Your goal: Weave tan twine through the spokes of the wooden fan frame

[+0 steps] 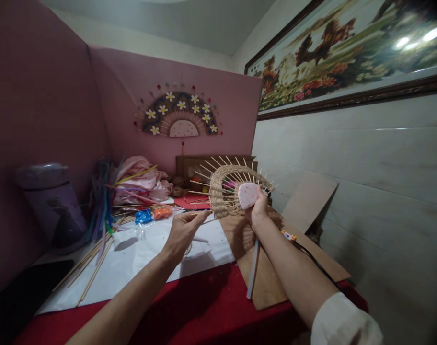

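Observation:
A half-round fan point(218, 190) of woven twine on thin wooden sticks is held up over the table, its bare stick ends fanning outward. My right hand point(258, 209) grips it at the pink dotted half-disc point(247, 195) where the sticks meet. At the fan's lower left edge, my left hand point(186, 233) pinches with thumb and index finger close to the end of the woven band. Whether a stick or a twine end lies in that pinch is too small to make out.
White paper point(139, 258) and a wooden board point(265, 282) cover parts of the red-clothed table. Wooden sticks point(96, 273), coloured pipe cleaners point(102, 206), a pink cloth bundle point(143, 179) and a purple bottle point(53, 211) stand left. A finished flowered fan point(181, 115) hangs behind.

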`<move>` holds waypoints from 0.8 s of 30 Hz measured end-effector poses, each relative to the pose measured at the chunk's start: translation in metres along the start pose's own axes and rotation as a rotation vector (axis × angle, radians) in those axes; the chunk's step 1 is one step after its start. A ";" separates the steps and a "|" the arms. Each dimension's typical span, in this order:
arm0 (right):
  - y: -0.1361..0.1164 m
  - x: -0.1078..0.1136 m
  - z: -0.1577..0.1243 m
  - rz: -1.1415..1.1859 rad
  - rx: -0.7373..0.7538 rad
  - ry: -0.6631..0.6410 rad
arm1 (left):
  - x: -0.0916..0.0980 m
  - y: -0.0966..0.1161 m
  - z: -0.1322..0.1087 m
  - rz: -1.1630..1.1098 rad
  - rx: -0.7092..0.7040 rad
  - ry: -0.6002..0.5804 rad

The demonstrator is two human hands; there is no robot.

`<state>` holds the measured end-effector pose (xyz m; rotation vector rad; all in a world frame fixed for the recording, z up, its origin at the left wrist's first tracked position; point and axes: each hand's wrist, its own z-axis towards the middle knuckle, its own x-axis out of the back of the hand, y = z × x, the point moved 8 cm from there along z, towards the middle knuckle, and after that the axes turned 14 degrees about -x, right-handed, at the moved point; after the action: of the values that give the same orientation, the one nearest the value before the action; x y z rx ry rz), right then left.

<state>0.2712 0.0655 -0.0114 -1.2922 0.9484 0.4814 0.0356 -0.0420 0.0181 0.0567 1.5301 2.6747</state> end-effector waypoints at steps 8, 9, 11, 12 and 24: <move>0.036 -0.037 -0.024 -0.075 -0.437 -0.319 | 0.014 -0.005 0.009 0.024 -0.024 0.012; 0.039 -0.039 -0.027 -0.087 -0.464 -0.345 | 0.014 -0.007 0.009 0.026 -0.021 0.016; 0.041 -0.038 -0.027 -0.091 -0.467 -0.343 | 0.016 -0.011 0.009 0.038 -0.016 0.021; 0.041 -0.036 -0.026 -0.082 -0.446 -0.319 | 0.016 -0.013 0.009 0.049 -0.013 0.021; 0.040 -0.030 -0.017 0.011 -0.377 -0.269 | 0.007 -0.008 0.005 0.152 0.010 -0.064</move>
<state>0.2179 0.0655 -0.0107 -1.5123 0.6570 0.8496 0.0291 -0.0332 0.0141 0.2670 1.5799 2.7497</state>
